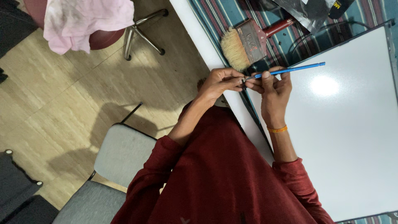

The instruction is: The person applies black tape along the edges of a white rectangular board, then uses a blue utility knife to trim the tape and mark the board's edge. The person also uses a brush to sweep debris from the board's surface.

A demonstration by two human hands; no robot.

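The blue tool (pixel 290 69) is a thin rod whose long axis runs from about eight o'clock to two o'clock, its dark metal tip low toward the left hand and its blue tail rising past the right hand toward two o'clock. The right hand (pixel 274 89) is closed around the shaft near the tip, thumb and fingers clamped on it, with the rod crossing over its fingers. The left hand (pixel 219 82) sits at nine o'clock of the tip, fingertips pinched together on the tip's end. Both hover above the white panel (pixel 344 124) edge. A wide brush (pixel 244 45) lies at eleven o'clock on striped cloth (pixel 232 16)
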